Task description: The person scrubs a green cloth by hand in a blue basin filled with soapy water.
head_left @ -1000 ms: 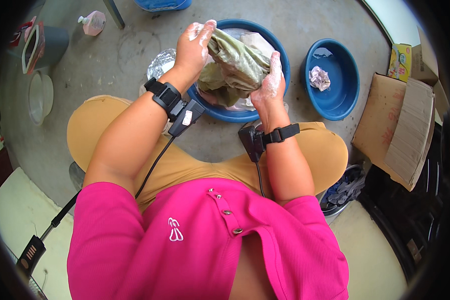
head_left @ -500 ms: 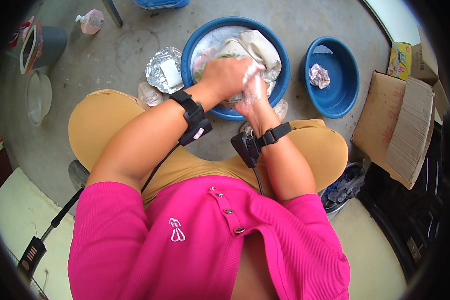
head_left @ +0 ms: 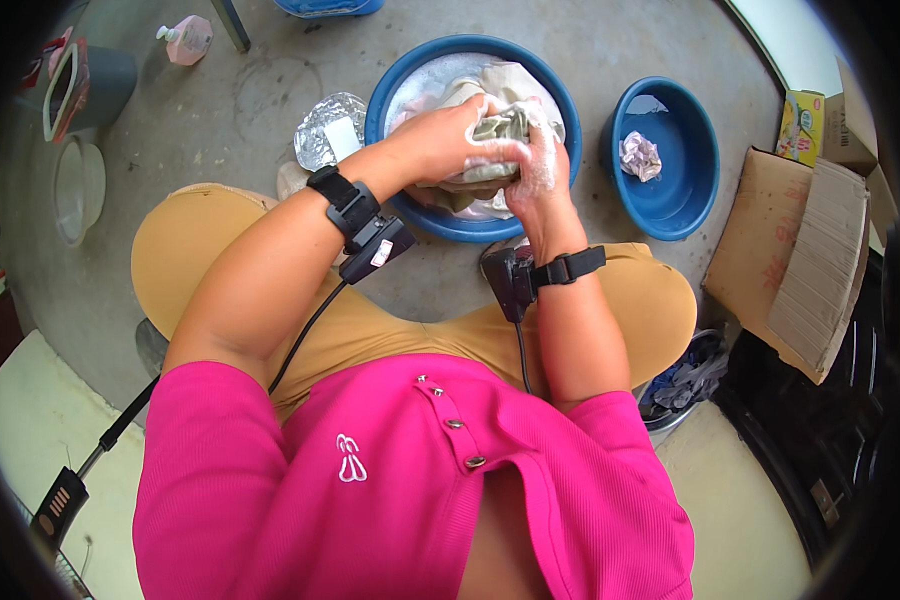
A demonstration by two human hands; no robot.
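Over a round blue basin (head_left: 373, 125) of suds and wet cloth, both hands are closed on a bunched cream and olive-green cloth (head_left: 502, 127). My left hand (head_left: 452, 143) grips it from the left, thumb and fingers apart around the folds. From the right, my right hand (head_left: 543, 172) presses against the same cloth, its back coated in white foam. The cloth's underside and some of my fingertips are hidden. More pale fabric (head_left: 507, 78) lies in the foam at the basin's far side.
Right of the basin stands a deeper blue tub (head_left: 685, 150) with a crumpled pale lilac cloth (head_left: 639, 155) inside. A white bar (head_left: 342, 138) rests on a shiny silver dish (head_left: 315, 125) at left. A cardboard box (head_left: 760, 230), a pink pump bottle (head_left: 187, 42) and a grey bucket (head_left: 110, 85) stand farther out.
My hands were close together with the left crossing toward the right. Now they are spread apart around the cloth, lifted and bunched between them, and its olive-green part shows.
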